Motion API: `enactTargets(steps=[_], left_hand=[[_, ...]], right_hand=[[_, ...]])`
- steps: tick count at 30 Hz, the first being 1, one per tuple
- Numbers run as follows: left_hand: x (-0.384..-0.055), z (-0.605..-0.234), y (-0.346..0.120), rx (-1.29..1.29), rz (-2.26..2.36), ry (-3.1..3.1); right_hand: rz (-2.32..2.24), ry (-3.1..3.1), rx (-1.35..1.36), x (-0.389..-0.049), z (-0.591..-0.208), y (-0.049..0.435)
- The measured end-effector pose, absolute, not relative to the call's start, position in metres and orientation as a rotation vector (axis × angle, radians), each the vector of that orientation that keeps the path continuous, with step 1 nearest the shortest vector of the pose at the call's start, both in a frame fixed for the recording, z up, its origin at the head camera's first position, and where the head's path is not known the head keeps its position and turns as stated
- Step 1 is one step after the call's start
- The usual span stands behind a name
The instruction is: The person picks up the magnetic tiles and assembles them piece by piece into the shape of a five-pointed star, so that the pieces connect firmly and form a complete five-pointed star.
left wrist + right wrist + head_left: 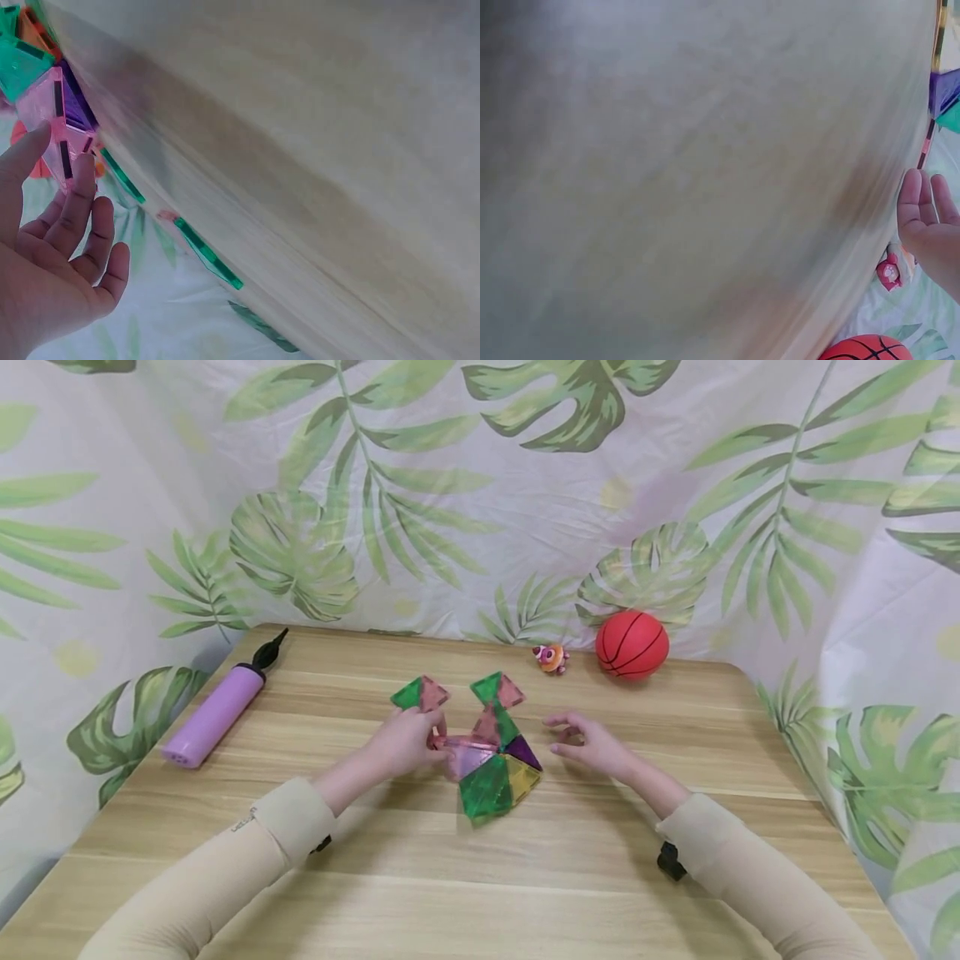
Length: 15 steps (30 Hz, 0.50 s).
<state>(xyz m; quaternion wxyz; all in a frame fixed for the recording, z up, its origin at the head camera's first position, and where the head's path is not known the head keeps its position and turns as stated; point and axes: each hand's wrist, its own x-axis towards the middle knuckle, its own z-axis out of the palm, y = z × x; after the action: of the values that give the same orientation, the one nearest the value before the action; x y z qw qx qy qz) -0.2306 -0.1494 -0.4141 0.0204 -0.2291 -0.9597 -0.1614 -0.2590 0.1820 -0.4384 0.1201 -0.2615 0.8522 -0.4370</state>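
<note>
Near the table's middle, translucent tiles form a cluster: a green tile (483, 789) in front, a yellow one (522, 778) beside it, and a dark purple triangle (522, 752) behind. My left hand (408, 741) pinches a pink tile (46, 112) between thumb and fingers at the cluster's left side; it stands tilted up in the left wrist view. To the right of the cluster, my right hand (592, 748) hovers apart from the tiles, fingers loosely bent and holding nothing. Behind the cluster, a green-and-pink pair (498, 690) touches it, and another pair (422, 691) lies separately, partly behind the left hand.
A purple hand pump (217, 714) with a black nozzle lies at the table's left edge. Toward the back right are a small pink-and-orange figurine (551, 658) and a red basketball (632, 645). A leaf-patterned cloth (420, 527) hangs behind the wooden table (480, 902).
</note>
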Motion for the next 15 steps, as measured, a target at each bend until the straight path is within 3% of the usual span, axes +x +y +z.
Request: enactTargets(steps=[8,15], left_hand=[[-0.214,-0.409,-0.146,-0.842,-0.384,-2.91],[-0.25,-0.402,-0.146,-0.885,-0.534,-2.912]], right_hand=[[-1.299,2.48,-0.767,-0.255,-0.437,0.183],[-1.304,2.425,-0.79,-0.249,-0.434,0.175]])
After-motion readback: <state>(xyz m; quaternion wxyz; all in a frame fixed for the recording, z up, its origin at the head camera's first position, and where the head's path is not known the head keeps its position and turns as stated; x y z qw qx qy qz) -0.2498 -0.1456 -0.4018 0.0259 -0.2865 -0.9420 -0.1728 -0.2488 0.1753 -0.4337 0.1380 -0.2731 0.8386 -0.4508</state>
